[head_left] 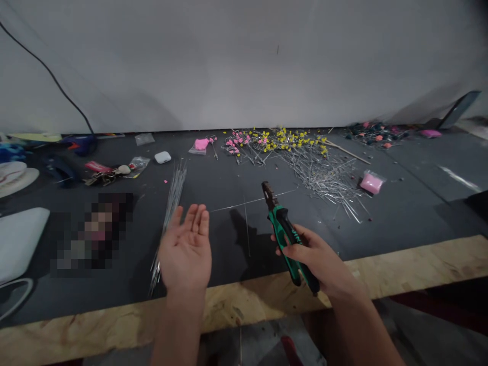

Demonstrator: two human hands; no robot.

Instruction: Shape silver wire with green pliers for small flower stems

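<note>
My left hand [187, 249] is palm up with its fingers stretched out and nothing in it. It hovers at the table's front, beside and partly over a bundle of long thin wires [176, 185]. In my right hand [318, 254] is a pair of pliers [284, 231] with green and black handles, jaws pointing away from me. Between the hands, a long wire [224, 208] lies across the dark tabletop, and a shorter wire [247, 229] meets it and runs toward me. To the right is a loose heap of cut wires [331, 180].
Wires tipped with yellow [290, 138] and pink pieces [240, 140] lie along the wall. A pink packet [371, 182] is at right. Keys [109, 174], a white case [162, 157] and a white box [21, 241] are at left. The table has a bare wooden front edge [415, 264].
</note>
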